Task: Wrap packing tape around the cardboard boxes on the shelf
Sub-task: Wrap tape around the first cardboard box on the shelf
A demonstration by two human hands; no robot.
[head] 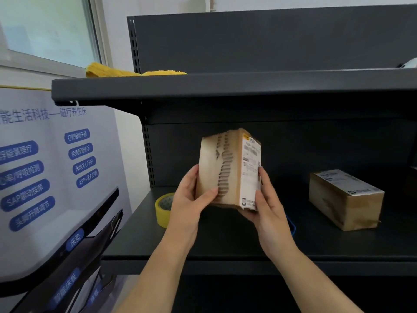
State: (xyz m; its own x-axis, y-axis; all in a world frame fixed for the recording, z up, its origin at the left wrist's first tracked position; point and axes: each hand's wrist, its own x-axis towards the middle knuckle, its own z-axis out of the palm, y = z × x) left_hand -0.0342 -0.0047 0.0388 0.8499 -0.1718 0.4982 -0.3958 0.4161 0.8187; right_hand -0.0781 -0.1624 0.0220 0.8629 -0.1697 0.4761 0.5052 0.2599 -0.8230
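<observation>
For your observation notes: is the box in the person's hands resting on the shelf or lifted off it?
Lifted. Both hands hold the box upright above the shelf.

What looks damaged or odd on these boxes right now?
The held box, gripped by the left hand and right hand, has its outer paper torn off in a strip, baring the corrugated ridges. The second box on the shelf looks creased and wrinkled.

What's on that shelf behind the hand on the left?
A yellow roll of packing tape lies on the shelf behind the left hand, which holds the torn cardboard box. The hand covers the roll's right side.
</observation>
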